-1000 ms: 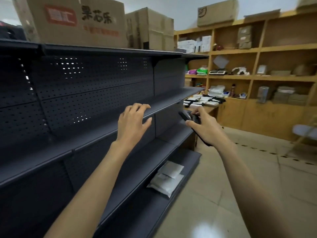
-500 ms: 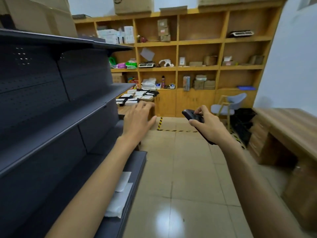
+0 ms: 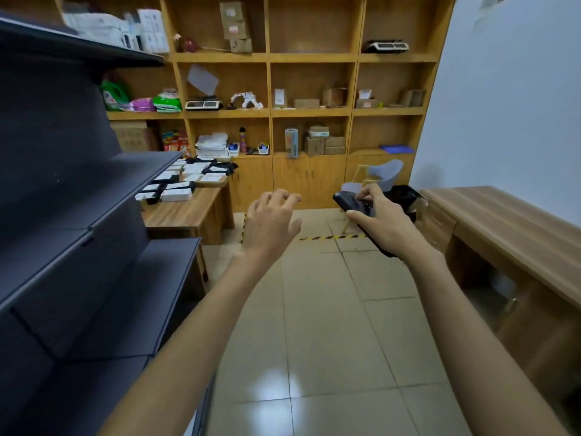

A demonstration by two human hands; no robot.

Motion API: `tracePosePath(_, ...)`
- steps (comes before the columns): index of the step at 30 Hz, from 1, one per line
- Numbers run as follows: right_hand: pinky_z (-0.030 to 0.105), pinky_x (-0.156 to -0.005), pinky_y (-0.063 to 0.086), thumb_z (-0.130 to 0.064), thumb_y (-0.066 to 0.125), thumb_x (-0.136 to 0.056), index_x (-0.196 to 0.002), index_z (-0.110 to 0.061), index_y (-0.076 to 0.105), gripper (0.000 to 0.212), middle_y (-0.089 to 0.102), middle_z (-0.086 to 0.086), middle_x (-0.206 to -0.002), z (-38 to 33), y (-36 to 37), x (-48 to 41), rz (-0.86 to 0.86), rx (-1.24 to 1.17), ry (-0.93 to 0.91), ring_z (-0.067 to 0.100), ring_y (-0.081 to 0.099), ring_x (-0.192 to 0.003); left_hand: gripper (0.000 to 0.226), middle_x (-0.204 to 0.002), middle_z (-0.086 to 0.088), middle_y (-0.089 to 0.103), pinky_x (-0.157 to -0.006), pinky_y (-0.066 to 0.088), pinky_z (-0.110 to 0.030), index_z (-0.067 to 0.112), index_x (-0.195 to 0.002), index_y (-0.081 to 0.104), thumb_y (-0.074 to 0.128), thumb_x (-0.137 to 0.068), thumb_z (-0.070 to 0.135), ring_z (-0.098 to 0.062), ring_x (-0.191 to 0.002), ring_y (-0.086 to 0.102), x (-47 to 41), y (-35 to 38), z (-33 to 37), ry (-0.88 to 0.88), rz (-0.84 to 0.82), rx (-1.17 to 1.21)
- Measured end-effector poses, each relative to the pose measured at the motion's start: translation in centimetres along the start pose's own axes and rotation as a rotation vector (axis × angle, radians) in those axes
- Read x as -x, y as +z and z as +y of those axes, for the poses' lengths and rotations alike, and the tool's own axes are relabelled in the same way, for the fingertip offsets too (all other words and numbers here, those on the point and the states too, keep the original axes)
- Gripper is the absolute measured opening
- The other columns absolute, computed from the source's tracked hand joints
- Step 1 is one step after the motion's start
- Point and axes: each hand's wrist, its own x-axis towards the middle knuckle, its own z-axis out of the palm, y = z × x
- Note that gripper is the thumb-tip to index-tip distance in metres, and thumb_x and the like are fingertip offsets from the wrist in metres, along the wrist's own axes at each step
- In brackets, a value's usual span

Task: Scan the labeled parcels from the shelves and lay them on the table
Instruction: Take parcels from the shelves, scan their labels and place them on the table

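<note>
Black scanner sits in the grip of the right hand; left hand released, parcels well apart on table.

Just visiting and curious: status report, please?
Left hand open, empty. Right hand grips scanner. Parcels lie on table ahead. Chair beyond hands.

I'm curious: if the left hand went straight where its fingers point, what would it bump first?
Nothing close: the left hand points over open floor; probably the wooden cabinet first, though depth is unclear.
</note>
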Motion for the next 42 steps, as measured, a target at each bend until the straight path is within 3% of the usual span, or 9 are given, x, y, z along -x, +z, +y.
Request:
tracePosePath(10,0.045,-0.089,0.047,-0.04,0.061,-0.096,-0.122,-0.022,0.045,0.035,0.059,0.01,-0.131,8.1,8.6,-19.4,-0.117,0.059,0.053,0.033,0.058,-0.109,0.039,-0.126,0.001,0.058,-0.096,0.045,-0.041,0.027,-0.128,0.059,0.066,-0.09,0.035,-0.022,-0.118,0.053,-11.9,17.2,-7.9,-0.018,-0.059,-0.099)
tracePosePath(16,0.039,-0.076,0.042,-0.041,0.058,-0.096,-0.125,-0.021,0.044,0.038,0.058,0.009,-0.131,10.4,13.1,-36.4,-0.171,0.033,-0.064,0.03,0.056,-0.099,0.039,-0.125,0.004,0.056,-0.093,0.044,-0.039,0.027,-0.128,0.057,0.063,-0.09,0.033,-0.022,-0.117,0.051,-22.6,25.4,-14.9,-0.139,-0.083,-0.165)
tracePosePath(21,0.034,-0.075,0.037,-0.038,0.059,-0.096,-0.127,-0.021,0.045,0.038,0.057,0.008,-0.129,9.9,18.4,-47.4,-0.254,-0.037,-0.15,0.024,0.052,-0.095,0.039,-0.127,0.004,0.054,-0.09,0.046,-0.039,0.029,-0.129,0.053,0.062,-0.091,0.038,-0.022,-0.118,0.05,-27.1,29.9,-21.5,-0.248,-0.142,-0.241)
tracePosePath(24,0.035,-0.072,0.04,-0.039,0.06,-0.095,-0.121,-0.023,0.045,0.034,0.057,0.007,-0.123,9.6,22.9,-52.5,-0.318,-0.064,-0.183,0.026,0.056,-0.094,0.04,-0.13,0.002,0.051,-0.089,0.047,-0.041,0.03,-0.131,0.049,0.06,-0.093,0.039,-0.022,-0.119,0.05,-29.2,32.4,-26.5,-0.296,-0.194,-0.266)
tracePosePath(29,0.043,-0.082,0.05,-0.037,0.061,-0.094,-0.118,-0.023,0.045,0.032,0.056,0.004,-0.114,7.9,30.0,-61.1,-0.393,-0.066,-0.213,0.028,0.059,-0.091,0.043,-0.131,0.001,0.05,-0.092,0.047,-0.042,0.03,-0.134,0.048,0.059,-0.093,0.04,-0.023,-0.121,0.048,-34.2,37.7,-34.3,-0.341,-0.227,-0.279)
tracePosePath(37,0.037,-0.078,0.04,-0.039,0.057,-0.097,-0.126,-0.024,0.044,0.036,0.05,-0.002,-0.118,1.6,39.0,-80.7,-0.383,-0.019,-0.3,0.022,0.051,-0.1,0.038,-0.123,0.001,0.056,-0.082,0.045,-0.039,0.028,-0.126,0.054,0.059,-0.092,0.043,-0.024,-0.111,0.053,-45.3,46.4,-51.0,-0.376,-0.199,-0.357)
tracePosePath(42,0.04,-0.078,0.046,-0.039,0.057,-0.098,-0.124,-0.025,0.043,0.034,0.051,-0.001,-0.113,1.6,45.0,-90.0,-0.414,-0.018,-0.25,0.025,0.054,-0.097,0.042,-0.127,-0.001,0.055,-0.088,0.045,-0.04,0.025,-0.13,0.052,0.058,-0.093,0.043,-0.025,-0.114,0.053,-51.2,52.2,-57.9,-0.389,-0.251,-0.319)
